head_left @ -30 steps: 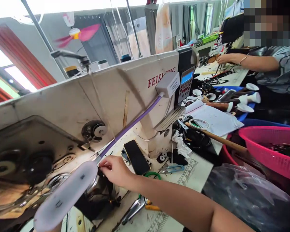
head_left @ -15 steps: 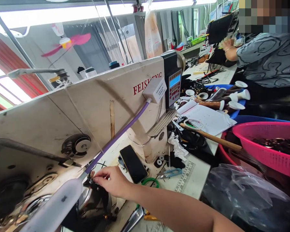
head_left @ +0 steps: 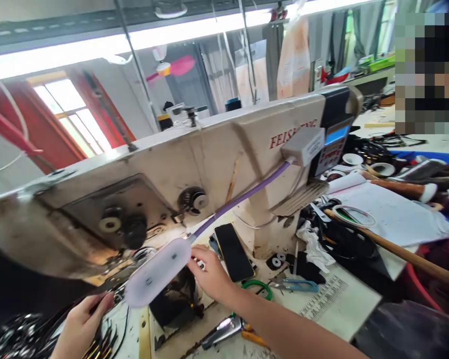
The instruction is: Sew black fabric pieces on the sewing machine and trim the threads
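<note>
Into the head view has come the left hand [head_left: 83, 319], out of sight half a second ago, and the sewing machine [head_left: 164, 159] sits farther right, with more of its left end showing. That hand is below the machine's left end, thumb and fingertips drawn close together above dark straps [head_left: 105, 339]; I can't tell whether it pinches one. Under the machine's arm, the right hand [head_left: 213, 279] is half curled, its fingertips narrow, by a dark shiny fitting [head_left: 183, 289]; from here I can't make out whether it holds anything. A pale lamp [head_left: 157, 273] hangs between the two hands, its purple neck [head_left: 243, 200] running up to a white box [head_left: 303, 147] on the machine's front. Red lettering [head_left: 279, 140] there reads "FEIS", then "ENG" after a smudged or covered bit; print on the box is too blurred. Before the machine's base, a phone [head_left: 234, 252] lies screen dark, and a ruler scale [head_left: 327, 296] marks the worktop [head_left: 351, 309], its figures unreadable.
</note>
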The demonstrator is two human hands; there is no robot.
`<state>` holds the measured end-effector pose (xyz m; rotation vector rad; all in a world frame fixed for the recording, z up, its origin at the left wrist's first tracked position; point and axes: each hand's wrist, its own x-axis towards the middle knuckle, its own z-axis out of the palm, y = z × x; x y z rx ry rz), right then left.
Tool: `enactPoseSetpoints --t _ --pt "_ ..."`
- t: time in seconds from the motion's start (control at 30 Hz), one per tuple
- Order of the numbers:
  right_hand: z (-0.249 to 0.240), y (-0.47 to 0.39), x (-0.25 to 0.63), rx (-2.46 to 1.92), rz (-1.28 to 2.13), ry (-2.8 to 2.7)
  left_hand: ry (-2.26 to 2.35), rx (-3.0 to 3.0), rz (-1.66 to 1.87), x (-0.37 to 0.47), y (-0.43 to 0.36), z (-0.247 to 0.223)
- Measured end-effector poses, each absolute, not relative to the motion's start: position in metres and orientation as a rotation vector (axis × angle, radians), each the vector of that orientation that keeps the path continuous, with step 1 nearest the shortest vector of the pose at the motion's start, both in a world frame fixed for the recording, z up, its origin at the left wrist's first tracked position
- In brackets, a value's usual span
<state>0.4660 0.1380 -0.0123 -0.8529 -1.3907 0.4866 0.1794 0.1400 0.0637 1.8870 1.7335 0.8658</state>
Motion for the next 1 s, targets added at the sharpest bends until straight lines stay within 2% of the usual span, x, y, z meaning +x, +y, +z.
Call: enactPoseSetpoints --t 0.13,0.2,0.3,0.47,0.6,0.8,1.0 --pt "-0.006 0.116 0.451 -0.793 0.186 -1.430 1.501 1.936 0.844 0.164 0.112 0.058" --pt "-0.001 0.103 0.437 -0.734 0.036 -1.580 1.292 2.042 0.752 0.178 0.105 0.062" --pt "0.007 0.091 0.417 -0.740 -0.092 -1.731 1.250 2.335 0.734 0.207 0.109 0.071" --pt "0.016 0.089 0.403 -0.807 -0.112 -1.643 1.186 2.910 0.972 0.230 0.112 0.071" --pt "0.018 0.092 0.405 -0.846 -0.101 -1.628 1.018 2.951 1.176 0.235 0.112 0.064" --pt "0.023 0.098 0.402 -0.987 0.364 -1.408 0.882 2.909 1.561 0.240 0.126 0.049" --pt "0.017 0.099 0.403 -1.018 0.218 -1.421 0.611 3.059 1.648 0.229 0.138 0.031"
